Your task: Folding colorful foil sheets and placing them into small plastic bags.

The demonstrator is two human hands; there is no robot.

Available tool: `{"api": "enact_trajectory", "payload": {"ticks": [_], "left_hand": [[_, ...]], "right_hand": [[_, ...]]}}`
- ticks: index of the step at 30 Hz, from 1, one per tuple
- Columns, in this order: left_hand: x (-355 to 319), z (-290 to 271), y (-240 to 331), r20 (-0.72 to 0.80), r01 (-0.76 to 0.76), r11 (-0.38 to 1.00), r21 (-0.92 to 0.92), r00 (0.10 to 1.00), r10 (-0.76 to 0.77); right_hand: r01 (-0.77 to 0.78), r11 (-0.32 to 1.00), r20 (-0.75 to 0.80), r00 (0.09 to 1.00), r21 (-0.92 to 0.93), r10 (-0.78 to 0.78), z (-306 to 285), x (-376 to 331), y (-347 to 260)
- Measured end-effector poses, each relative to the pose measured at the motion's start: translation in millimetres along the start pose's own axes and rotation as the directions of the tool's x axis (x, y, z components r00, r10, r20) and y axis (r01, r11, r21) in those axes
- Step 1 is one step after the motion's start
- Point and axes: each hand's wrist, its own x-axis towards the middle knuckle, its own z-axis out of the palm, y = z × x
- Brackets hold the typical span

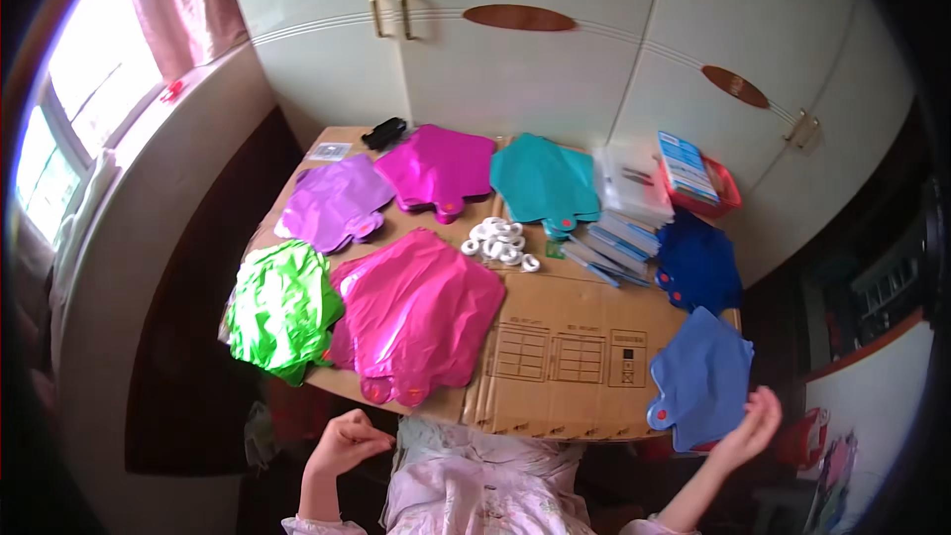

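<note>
My left hand [347, 441] hovers just off the table's near edge, left of the middle. Its fingers are curled together and nothing shows in them. At the near right corner, my right hand [750, 428] is open beside the light blue foil balloons [705, 372], fingers stretched upward. Whether it touches their edge I cannot tell. Closest to my left hand on the table are flat hot-pink foil balloons [421, 312], crinkled, with round tabs toward me. Crumpled bright green foil balloons [284, 307] lie to their left.
Lilac [332, 200], magenta [436, 168], teal [545, 181] and dark blue foil stacks [701, 260] ring the cardboard-topped table [565, 337]. White rings [498, 241] are heaped centrally. Clear plastic packets [616, 243] and a red basket [726, 193] stand far right, before white cabinets [525, 69].
</note>
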Motion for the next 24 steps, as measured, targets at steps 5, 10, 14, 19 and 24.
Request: {"api": "enact_trajectory", "payload": {"ticks": [5, 10, 14, 19, 24], "left_hand": [[-24.3, -25.3, -117.8, -0.488, 0.301, 0.899, 0.317, 0.865, -0.117], [-43.3, -22.2, -221.9, -0.669, 0.639, 0.647, 0.417, 0.697, -0.257], [-62.9, -17.7, -304.4, -0.704, 0.771, 0.543, 0.331, 0.586, -0.402], [-71.7, -21.0, -342.7, -0.620, 0.857, 0.279, 0.433, 0.508, -0.598], [-88.8, -47.4, -365.2, -0.540, 0.763, 0.519, -0.386, 0.269, -0.798]], "right_hand": [[0.254, 0.898, 0.666, 0.605, 0.359, -0.437, 138.6, -75.5, -118.2], [0.242, 0.754, 0.705, 0.267, 0.611, -0.657, 234.5, -145.0, -167.5], [0.405, 0.624, 0.631, 0.134, 0.669, -0.764, 278.2, -189.2, -187.5], [0.520, 0.586, 0.677, 0.021, 0.621, -0.736, 293.6, -215.5, -185.8], [0.365, 0.647, 0.643, 0.150, 0.670, -0.751, 299.3, -233.2, -181.6]]}}
